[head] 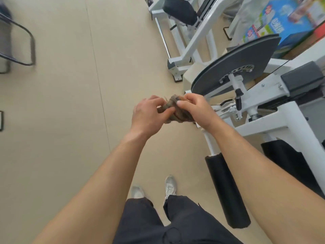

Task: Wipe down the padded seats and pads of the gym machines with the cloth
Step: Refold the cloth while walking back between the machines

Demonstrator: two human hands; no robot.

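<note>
A bunched brown cloth (175,111) sits between both hands, held out over the beige floor. My left hand (149,115) grips its left side, and my right hand (195,108) pinches its right side with thumb and fingers. A white gym machine (274,110) stands to the right, with a black foam roller pad (226,191) low beside my right forearm. A black padded seat (284,161) shows partly behind that arm. Farther off, a second white machine carries a black pad (179,11) at the top.
A grey round cam plate (235,64) juts from the near machine. Colourful boxes (281,23) sit at the top right. A dark metal chair frame (19,44) stands at the left edge. My shoes (168,187) and dark trousers are below on the beige floor (70,120).
</note>
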